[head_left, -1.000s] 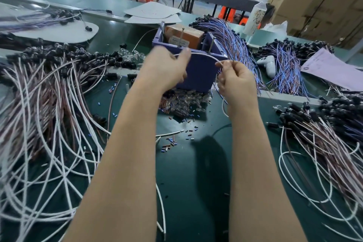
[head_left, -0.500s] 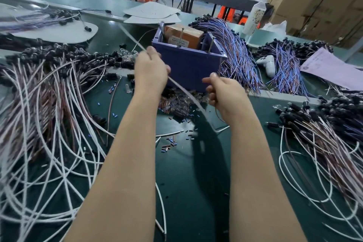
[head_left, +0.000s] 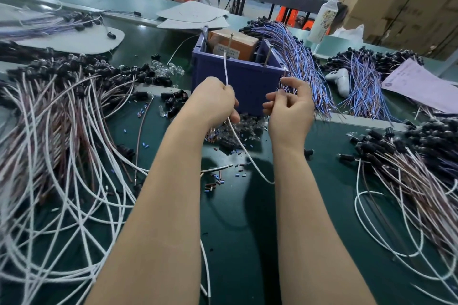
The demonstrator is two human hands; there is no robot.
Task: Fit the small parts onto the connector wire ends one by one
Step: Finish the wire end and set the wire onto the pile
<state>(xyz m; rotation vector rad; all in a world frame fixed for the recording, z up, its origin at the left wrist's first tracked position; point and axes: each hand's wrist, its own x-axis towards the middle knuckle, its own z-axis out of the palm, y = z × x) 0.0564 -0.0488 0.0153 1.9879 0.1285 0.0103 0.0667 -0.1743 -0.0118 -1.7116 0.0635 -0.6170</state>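
Observation:
My left hand [head_left: 213,104] grips one white wire [head_left: 240,142] in front of the blue bin. The wire's upper end sticks up above my fist, and its lower part curves down to the green mat. My right hand [head_left: 290,106] hovers just right of it with fingers loosely curled, apart from the wire; whether it pinches a tiny part I cannot tell. A heap of small clear and dark parts [head_left: 238,131] lies under both hands. Tiny blue and brown sleeves [head_left: 218,182] are scattered on the mat nearer to me.
The blue bin [head_left: 238,79] holds an orange box. A big pile of white and brown connector wires [head_left: 62,131] fills the left; a second pile [head_left: 409,168] lies right. Blue-purple wire bundles [head_left: 297,57], a white controller [head_left: 340,80], a paper sheet and a bottle stand behind.
My right hand let go of the white wire and rose with fingers spread. My left hand turned the wire from a slant to nearly upright and moved right.

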